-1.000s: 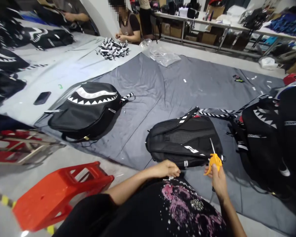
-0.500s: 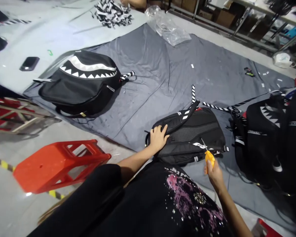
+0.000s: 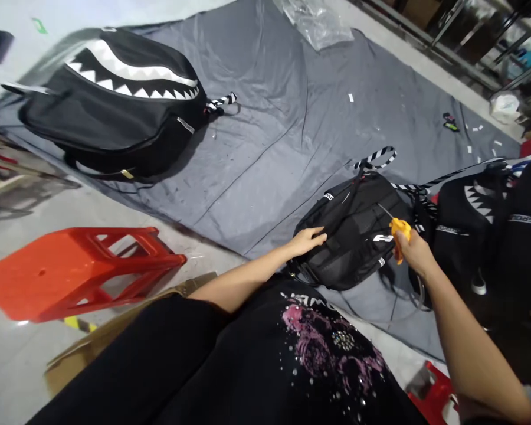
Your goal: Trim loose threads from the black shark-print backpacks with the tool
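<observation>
A black backpack [image 3: 354,248] lies on the grey cloth [image 3: 256,171] in front of me, its straps on the upper side. My left hand [image 3: 307,241] rests at its left edge, the fingers pressed together on the black fabric; what they may grip is too small to tell. In my right hand [image 3: 409,245] is a yellow-handled tool [image 3: 400,231] with a thin metal tip, which points up and left over the bag's right part. A striped black-and-white strap [image 3: 378,156] loops out above the bag's top end.
Another black backpack with white shark teeth [image 3: 128,106] lies at the upper left. More black bags [image 3: 491,248] crowd the right side. A red stool [image 3: 39,271] lies at the lower left, and clear plastic [image 3: 321,26] sits at the top.
The backpack between my hands has turned and shifted slightly right, and its striped strap now forms a loop. My right hand has moved up and right with the tool. The view has shifted.
</observation>
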`<state>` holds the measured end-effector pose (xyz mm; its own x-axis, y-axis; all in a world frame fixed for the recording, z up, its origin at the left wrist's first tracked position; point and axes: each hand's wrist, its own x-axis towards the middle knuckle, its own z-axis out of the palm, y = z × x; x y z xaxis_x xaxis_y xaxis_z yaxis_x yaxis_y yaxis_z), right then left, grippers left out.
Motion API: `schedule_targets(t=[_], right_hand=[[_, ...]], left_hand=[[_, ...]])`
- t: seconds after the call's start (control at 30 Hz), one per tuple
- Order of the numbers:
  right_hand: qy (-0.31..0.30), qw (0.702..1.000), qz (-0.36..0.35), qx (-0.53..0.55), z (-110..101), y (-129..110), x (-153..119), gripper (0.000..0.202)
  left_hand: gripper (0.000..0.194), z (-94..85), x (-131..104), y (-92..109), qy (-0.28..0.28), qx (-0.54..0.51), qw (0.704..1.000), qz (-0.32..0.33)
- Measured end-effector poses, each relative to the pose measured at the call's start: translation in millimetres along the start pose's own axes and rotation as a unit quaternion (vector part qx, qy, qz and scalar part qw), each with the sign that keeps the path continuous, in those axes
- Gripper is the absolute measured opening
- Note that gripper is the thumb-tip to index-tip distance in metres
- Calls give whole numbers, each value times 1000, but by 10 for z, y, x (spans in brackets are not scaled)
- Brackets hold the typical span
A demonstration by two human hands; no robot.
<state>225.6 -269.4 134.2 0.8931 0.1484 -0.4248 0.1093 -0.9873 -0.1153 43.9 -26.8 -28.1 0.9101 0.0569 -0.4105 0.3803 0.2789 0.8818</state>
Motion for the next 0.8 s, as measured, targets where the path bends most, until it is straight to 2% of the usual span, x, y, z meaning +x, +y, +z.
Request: schedule_targets(t=[0.1,0.17,0.23,0.27,0.33,0.4,0.5,0.6,0.73,0.8], right_hand=[[13,989,-32,-141,-52,-256,82,43],[-54,975,-89,-198,5,-365,9,42],[-131,957,-148,-211,43,-412,-129,40],[-138,954,-156,-214,37,-424,-196,39],[-85,960,-128,-233,-18,-449,-289,40],[-47,959,-115,-255,-92,-493,-320,41],[-66,948,-156,-268,-146,-568,-304,41],[-29,948,-145,-281,-121,-605,-295,44],[-110,938,-203,-260,-61,-617,-394,39],[-89,939,-185,-274,-49,-620,-492,41]], left_hand=[[66,104,169,-31,-10,-101,993,-62],[68,88,281,-31,-9,-151,980,-128],[67,46,369,-37,-4,-195,959,-206],[67,29,404,-42,0,-205,950,-235],[69,15,456,-49,3,-202,943,-264],[70,23,485,-46,1,-195,941,-278],[70,45,488,-24,-2,-180,942,-282],[69,56,474,-9,0,-161,948,-274],[66,85,461,-14,21,-114,962,-247],[65,117,433,-11,41,-82,970,-223]])
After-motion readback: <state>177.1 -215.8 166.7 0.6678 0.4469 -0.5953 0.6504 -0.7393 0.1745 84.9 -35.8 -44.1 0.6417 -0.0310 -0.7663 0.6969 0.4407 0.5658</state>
